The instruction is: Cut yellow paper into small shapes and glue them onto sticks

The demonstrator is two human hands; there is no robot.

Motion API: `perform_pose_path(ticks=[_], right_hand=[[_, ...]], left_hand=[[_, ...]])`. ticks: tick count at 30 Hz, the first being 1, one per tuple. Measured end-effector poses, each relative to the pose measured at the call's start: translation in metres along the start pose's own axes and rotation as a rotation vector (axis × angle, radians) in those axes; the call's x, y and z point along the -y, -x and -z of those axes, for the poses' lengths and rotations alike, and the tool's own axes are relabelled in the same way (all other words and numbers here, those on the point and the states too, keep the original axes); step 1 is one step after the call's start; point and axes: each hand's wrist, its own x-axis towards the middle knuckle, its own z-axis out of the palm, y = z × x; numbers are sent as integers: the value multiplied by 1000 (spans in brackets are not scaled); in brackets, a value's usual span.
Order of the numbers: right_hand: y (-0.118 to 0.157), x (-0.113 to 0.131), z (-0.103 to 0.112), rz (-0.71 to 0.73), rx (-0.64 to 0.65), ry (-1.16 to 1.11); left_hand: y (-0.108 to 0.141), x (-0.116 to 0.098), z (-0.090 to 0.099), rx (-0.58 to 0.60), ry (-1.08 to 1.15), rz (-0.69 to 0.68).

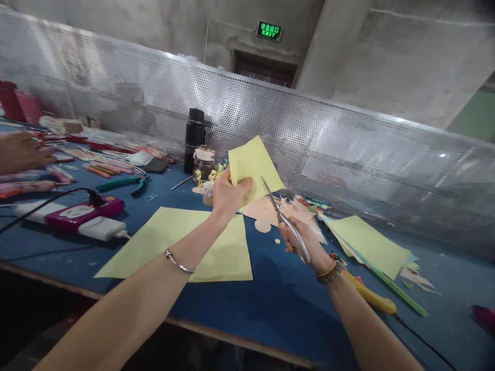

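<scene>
Right of the black flask (194, 138) and nearer me, my left hand (228, 195) pinches the yellow paper (253, 161), thumb in front. Farther right of the flask, my right hand (304, 238) curls around the scissors (285, 221), handles right of the paper; their long axis slants up leftward, tips pointing across the paper's lower edge.

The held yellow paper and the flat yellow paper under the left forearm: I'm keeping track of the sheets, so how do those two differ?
Size: the held yellow paper is clearly smaller than the flat yellow paper.
Pose: the held yellow paper is raised and tilted in the left hand; the flat yellow paper lies on the table.
Scissors: their tips overlap the held yellow paper in view, not the flat yellow paper.
Both are pale yellow.
</scene>
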Motion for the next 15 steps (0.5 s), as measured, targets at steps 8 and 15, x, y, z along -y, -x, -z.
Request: perform_pose_path(ticks=[8, 15], right_hand=[[0, 0, 0, -16, -33, 51], [0, -1, 0, -1, -41, 89]], left_hand=[[1, -2, -1, -1, -8, 5], [1, -3, -1, -2, 4, 6]])
